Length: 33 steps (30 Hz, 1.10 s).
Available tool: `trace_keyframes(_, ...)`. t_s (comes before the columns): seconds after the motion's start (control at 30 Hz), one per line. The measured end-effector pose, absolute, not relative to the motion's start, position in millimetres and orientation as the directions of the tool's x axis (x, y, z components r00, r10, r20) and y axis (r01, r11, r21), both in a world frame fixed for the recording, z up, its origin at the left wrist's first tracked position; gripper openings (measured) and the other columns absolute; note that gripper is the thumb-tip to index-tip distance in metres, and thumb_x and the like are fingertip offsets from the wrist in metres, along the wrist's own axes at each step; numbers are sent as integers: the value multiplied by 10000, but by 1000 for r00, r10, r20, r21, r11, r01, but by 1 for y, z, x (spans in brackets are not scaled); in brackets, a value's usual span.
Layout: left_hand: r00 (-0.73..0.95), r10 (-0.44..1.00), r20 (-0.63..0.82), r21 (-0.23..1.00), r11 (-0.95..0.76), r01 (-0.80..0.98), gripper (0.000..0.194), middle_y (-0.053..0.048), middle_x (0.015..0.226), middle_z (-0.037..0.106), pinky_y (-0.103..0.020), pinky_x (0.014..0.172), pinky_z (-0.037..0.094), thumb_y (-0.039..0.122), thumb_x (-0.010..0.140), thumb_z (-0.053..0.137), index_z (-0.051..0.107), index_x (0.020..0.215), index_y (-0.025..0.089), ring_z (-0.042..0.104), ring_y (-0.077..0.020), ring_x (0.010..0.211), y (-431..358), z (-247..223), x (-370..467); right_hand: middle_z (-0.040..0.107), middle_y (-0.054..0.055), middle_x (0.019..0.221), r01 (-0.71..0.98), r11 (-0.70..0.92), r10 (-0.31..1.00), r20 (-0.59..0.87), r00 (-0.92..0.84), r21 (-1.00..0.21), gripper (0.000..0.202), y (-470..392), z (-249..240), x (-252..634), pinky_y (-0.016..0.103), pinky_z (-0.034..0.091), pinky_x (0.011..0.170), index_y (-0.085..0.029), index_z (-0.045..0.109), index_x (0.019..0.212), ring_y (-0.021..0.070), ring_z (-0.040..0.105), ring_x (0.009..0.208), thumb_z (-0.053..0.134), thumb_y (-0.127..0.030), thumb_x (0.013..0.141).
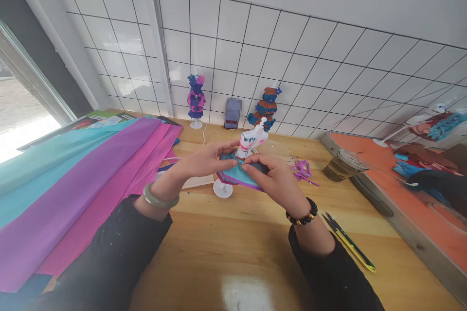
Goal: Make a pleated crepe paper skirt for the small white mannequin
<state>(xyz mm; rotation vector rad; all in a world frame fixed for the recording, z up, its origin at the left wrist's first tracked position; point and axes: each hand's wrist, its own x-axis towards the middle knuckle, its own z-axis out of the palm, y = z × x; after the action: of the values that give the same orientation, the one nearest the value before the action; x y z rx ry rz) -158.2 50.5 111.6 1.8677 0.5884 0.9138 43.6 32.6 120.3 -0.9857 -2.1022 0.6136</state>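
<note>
A small white dress form [254, 137] with pink and blue marks leans to the right on its round white base [223, 188]. Around its lower part lies a blue cloth skirt [233, 174] with a purple edge. My left hand [209, 159] is closed on the skirt's left side, its thumb pressed on the blue cloth near the waist. From the right, my right hand [272, 175] pinches the cloth at the waist between thumb and forefinger. Both sets of fingertips nearly meet in front of the form.
Turquoise, purple and pink cloth [73, 194] lies at left. Two dressed mini forms, one blue and pink [196, 99], one brown and blue [265, 107], flank a phone [232, 112] by the wall. At right are purple scraps [302, 170], a lidded cup [345, 165] and yellow thread snips [350, 243].
</note>
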Motion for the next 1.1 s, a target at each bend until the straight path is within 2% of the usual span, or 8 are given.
trace_keyframes(0.37, 570, 733, 371, 880, -473, 36, 478, -72, 1357, 512, -366, 978, 445, 210, 851, 554, 482, 1322, 249, 500, -232, 1214, 48, 114, -155, 709, 2, 846, 433, 641, 760, 446, -472, -634, 89, 29, 123, 41, 270, 457, 678, -223, 679, 847, 153, 617, 772, 594, -248, 845)
trace_keyframes(0.63, 563, 740, 368, 876, -479, 57, 474, -77, 1335, 531, -347, 950, 459, 205, 834, 568, 503, 1302, 234, 522, -226, 1181, 49, 113, -156, 714, 12, 890, 426, 618, 779, 443, -444, -661, 94, 30, 121, 42, 284, 466, 701, -229, 682, 851, 172, 630, 831, 593, -259, 842)
trace_keyframes(0.9, 571, 736, 364, 869, -488, 75, 462, -76, 1292, 563, -333, 885, 480, 218, 841, 565, 508, 1299, 244, 558, -223, 1113, 48, 115, -157, 695, 16, 856, 446, 592, 800, 425, -424, -671, 66, 31, 122, 41, 288, 458, 685, -219, 654, 839, 173, 610, 793, 595, -248, 832)
trace_keyframes(1.1, 562, 743, 362, 863, -495, 99, 463, -77, 1287, 571, -339, 896, 481, 224, 845, 560, 505, 1304, 238, 550, -233, 1135, 47, 114, -157, 711, 21, 879, 451, 593, 800, 425, -423, -667, 92, 29, 122, 40, 297, 464, 690, -225, 677, 841, 183, 626, 819, 594, -264, 833)
